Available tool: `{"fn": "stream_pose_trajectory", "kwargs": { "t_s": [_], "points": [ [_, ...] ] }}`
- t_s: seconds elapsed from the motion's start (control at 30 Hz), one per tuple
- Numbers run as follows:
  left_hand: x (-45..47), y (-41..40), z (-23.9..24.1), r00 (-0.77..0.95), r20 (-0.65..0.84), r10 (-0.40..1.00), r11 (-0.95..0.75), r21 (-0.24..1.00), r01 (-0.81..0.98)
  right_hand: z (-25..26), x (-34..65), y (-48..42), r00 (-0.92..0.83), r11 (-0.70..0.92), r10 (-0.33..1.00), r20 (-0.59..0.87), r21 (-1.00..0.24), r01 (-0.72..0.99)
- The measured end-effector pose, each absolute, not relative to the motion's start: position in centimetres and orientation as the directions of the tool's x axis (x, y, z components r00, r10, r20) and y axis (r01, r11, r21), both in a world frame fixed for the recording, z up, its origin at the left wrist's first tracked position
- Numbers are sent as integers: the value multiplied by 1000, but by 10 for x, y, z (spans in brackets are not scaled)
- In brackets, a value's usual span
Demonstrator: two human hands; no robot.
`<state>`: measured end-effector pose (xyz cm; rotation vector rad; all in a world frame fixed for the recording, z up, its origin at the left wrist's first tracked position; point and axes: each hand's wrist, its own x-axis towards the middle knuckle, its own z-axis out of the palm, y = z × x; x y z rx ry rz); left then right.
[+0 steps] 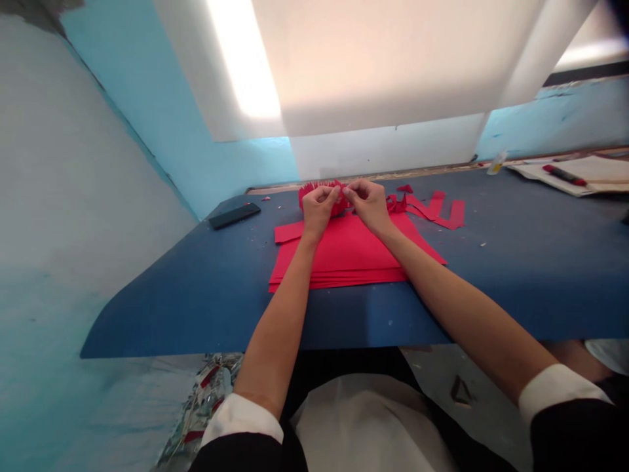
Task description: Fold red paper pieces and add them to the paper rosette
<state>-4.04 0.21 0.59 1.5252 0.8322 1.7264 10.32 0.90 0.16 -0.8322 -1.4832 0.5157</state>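
Note:
Fringed red paper (339, 208) with many thin cut points is bunched up above the far side of the paper stack. My left hand (319, 207) pinches it between thumb and fingers. Close beside it, my right hand (368, 203) is also closed in a pinch, its fingertips on a small bit of the red paper. Both hands hover over a stack of red sheets (358, 246) lying on the blue table. A flat red strip (288, 233) sticks out from the stack's left side, partly hidden by my left hand.
Cut red strips (449, 216) and scraps lie right of the stack on the blue table (196, 288). A dark phone-like slab (234, 216) is at left. At the back right are a small bottle (496, 162) and a red-and-black marker (564, 175) on papers.

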Motion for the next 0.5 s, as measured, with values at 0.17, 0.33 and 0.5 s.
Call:
{"fn": "stream_pose_trajectory", "kwargs": {
  "t_s": [0.17,0.33,0.5],
  "points": [
    [-40,0,7,-139,553,821,-567,819,-89,3,103,8,63,621,766,640,-761,187],
    [-39,0,7,-140,543,828,-557,826,-93,2,103,10,69,622,761,645,-756,203],
    [-40,2,6,-163,571,805,-590,799,-115,3,99,8,58,623,770,635,-769,141]
  ]
}}
